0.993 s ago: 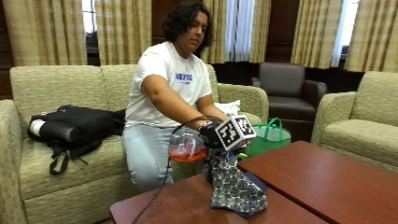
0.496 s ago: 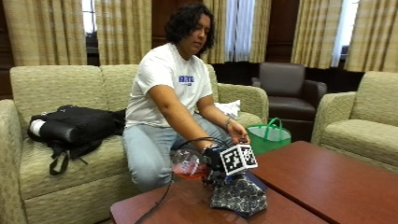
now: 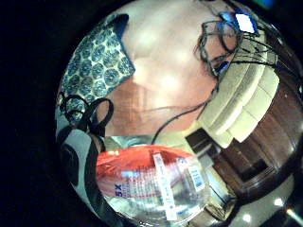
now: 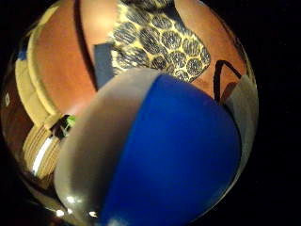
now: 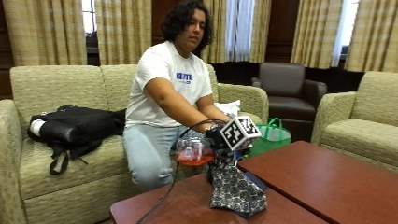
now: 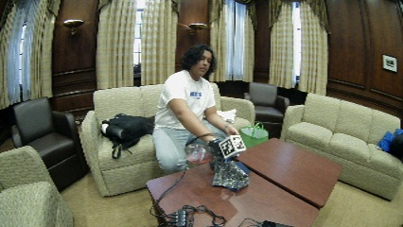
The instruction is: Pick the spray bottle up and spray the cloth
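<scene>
outside view: right hand (image 5: 217, 138) holds spray bottle (image 5: 195, 151)

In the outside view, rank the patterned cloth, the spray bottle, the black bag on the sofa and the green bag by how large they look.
1. black bag
2. patterned cloth
3. green bag and spray bottle: look alike and both are partly hidden, so unranked.

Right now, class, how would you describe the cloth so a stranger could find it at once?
Start at the reddish-brown wooden table in front of the pale green sofa. Near its edge facing the seated person, a navy cloth with pale round medallion patterns stands bunched up beneath the black-gloved right hand. It is the only patterned fabric there.
</scene>
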Demonstrator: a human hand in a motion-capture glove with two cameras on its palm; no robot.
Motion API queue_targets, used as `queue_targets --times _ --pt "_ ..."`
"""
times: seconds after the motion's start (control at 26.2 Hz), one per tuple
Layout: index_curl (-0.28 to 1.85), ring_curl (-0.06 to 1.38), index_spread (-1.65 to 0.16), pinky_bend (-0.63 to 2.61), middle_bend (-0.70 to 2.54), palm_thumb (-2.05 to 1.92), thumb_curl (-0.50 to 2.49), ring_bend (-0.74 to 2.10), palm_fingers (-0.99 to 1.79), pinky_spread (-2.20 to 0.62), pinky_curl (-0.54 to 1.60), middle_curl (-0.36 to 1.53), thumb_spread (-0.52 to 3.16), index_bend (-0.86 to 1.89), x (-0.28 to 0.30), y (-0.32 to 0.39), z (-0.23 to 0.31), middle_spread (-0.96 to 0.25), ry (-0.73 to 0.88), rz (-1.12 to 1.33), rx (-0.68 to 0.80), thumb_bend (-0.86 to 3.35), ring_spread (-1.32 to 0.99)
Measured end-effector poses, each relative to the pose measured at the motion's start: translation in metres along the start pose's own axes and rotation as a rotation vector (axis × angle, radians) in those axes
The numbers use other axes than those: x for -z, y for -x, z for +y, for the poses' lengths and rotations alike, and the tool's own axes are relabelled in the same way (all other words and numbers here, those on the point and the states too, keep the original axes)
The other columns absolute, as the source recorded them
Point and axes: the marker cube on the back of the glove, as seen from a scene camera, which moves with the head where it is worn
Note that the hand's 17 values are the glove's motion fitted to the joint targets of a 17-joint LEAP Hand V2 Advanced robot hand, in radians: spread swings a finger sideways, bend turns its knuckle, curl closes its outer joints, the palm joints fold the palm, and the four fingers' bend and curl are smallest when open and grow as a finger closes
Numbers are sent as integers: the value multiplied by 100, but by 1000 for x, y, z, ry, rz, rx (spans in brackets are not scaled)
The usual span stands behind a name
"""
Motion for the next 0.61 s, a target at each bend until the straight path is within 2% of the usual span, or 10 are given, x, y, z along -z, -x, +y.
queue_targets --times 0.31,0.61 --pt "56 45 -24 41 62 92 79 69 138 -30 38 51 28 34 106 11 74 -21 -283 -419 207 -3 -23" --pt "57 45 -24 40 61 92 80 69 138 -30 38 51 29 33 142 86 97 -21 -539 -963 484 -3 -22"
